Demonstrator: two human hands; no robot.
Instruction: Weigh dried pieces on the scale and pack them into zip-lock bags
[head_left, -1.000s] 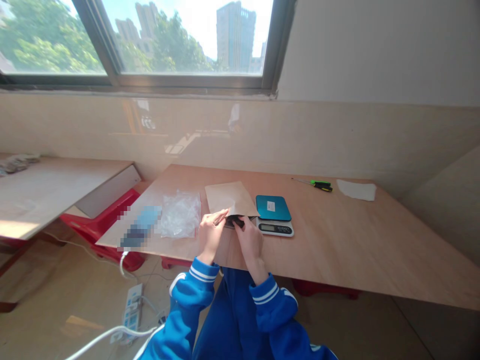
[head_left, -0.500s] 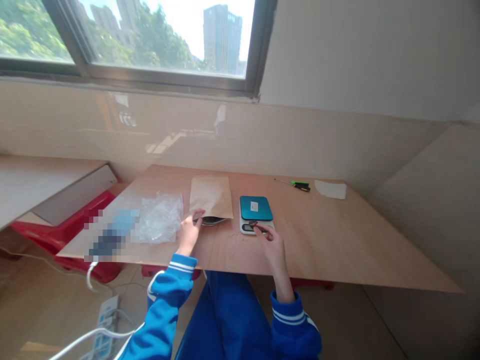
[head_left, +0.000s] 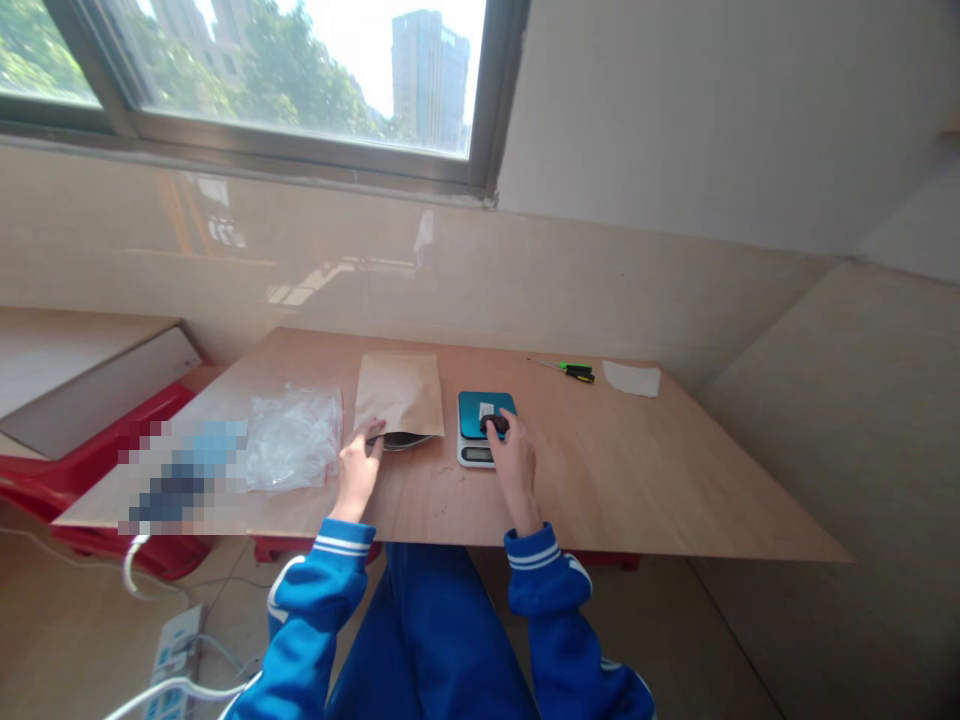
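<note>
A brown kraft paper bag (head_left: 400, 392) lies flat on the table, its mouth toward me and gaping, with a dark, silvery-edged inside. My left hand (head_left: 360, 468) pinches the left corner of that mouth. On the right stands a small kitchen scale (head_left: 470, 402) with a teal platform, a white label and a grey display whose reading I cannot make out. My right hand (head_left: 516, 462) holds a small dark brown lump (head_left: 493, 424) between thumb and fingers, over the platform. Whether the lump touches the platform I cannot tell.
A clear plastic bag (head_left: 295, 440) of crumpled plastic lies left of the paper bag, beside a blurred-out patch. Farther right lie two screwdrivers (head_left: 576, 373) and a white paper piece (head_left: 631, 379). Dark crumbs dot the table (head_left: 637, 480) before the scale. A power strip (head_left: 174, 655) is on the floor.
My right hand has moved forward from the scale's display to above its platform, carrying the dark brown lump. My left hand stays at the paper bag's mouth. The view has turned slightly right.
</note>
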